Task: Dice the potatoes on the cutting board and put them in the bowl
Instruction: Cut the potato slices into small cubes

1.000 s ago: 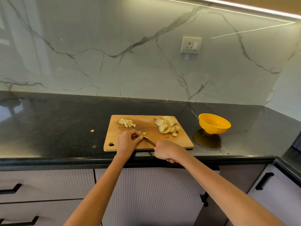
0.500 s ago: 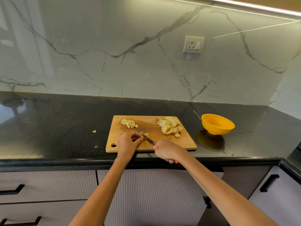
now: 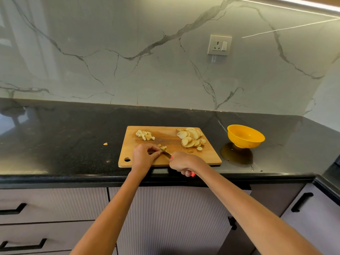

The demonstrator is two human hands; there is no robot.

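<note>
Wooden cutting board on black counter: diced potato pile far left, potato slices far right. Left hand pinches potato piece; right hand grips knife, blade at the piece. Yellow bowl stands right of board.

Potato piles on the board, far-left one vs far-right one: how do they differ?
The left pile is small diced cubes; the right pile is round slices, not yet diced. The left pile is smaller and compact; the right pile is larger, its slices overlapping and spread. The right pile lies nearer the yellow bowl. Both rest on the cutting board, untouched by either hand.
</note>
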